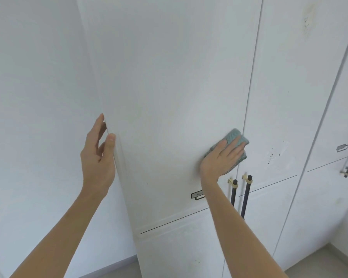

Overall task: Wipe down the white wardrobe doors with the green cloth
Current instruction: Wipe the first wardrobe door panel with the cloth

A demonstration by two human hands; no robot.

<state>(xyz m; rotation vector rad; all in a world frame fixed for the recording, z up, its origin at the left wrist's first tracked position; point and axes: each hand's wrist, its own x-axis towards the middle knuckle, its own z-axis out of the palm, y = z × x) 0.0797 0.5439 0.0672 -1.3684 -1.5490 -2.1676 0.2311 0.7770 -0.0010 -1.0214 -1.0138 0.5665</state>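
- The right hand (pixel 219 157) lies flat with straight fingers on the green cloth (pixel 234 142), pressing it against the white door (pixel 169 97) near that door's right edge.
- The cloth is folded and shows beyond the fingertips, just above the two dark handles (pixel 246 197).
- The left hand (pixel 97 155) holds the door's left edge, thumb on the front and fingers behind the edge.
- A small label (pixel 197 195) sits on the door below the right wrist.
- The next door (pixel 279 117) carries dark specks.
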